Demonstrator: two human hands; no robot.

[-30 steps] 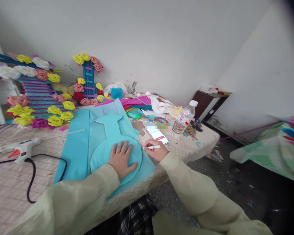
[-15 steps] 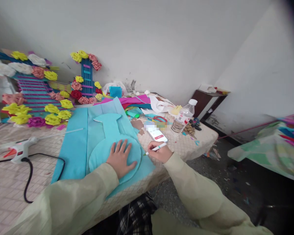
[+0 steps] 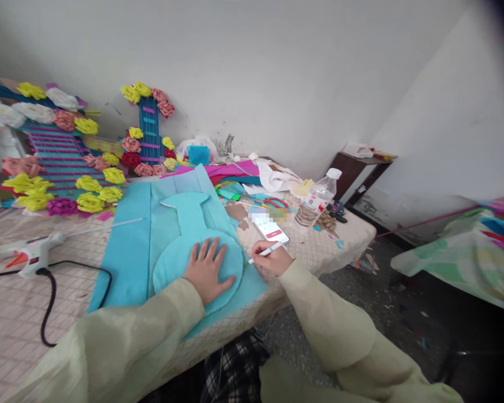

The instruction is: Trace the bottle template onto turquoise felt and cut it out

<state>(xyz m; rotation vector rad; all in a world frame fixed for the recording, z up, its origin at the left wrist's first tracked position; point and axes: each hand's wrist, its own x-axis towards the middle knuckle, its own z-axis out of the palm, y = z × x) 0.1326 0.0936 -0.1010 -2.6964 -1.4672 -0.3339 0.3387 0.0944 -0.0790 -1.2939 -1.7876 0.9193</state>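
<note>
My left hand [image 3: 205,270] lies flat with fingers spread on a light blue cut-out shape [image 3: 183,224], a round body with a narrow neck. The shape rests on a larger blue felt sheet [image 3: 128,246] on the table. My right hand [image 3: 270,259] pinches a white pen [image 3: 265,252], its tip touching the right edge of the round part.
A phone [image 3: 270,229] lies just beyond my right hand, with a water bottle [image 3: 317,198] and red scissors [image 3: 274,203] behind. A glue gun [image 3: 31,256] with a black cord [image 3: 50,305] sits left. Flower-covered blue frames [image 3: 63,159] stand at the back. The table edge [image 3: 353,246] drops off on the right.
The pen has tilted from level to slanting, tip down at the shape's edge. My right hand has shifted slightly. My left hand stays pressed on the shape.
</note>
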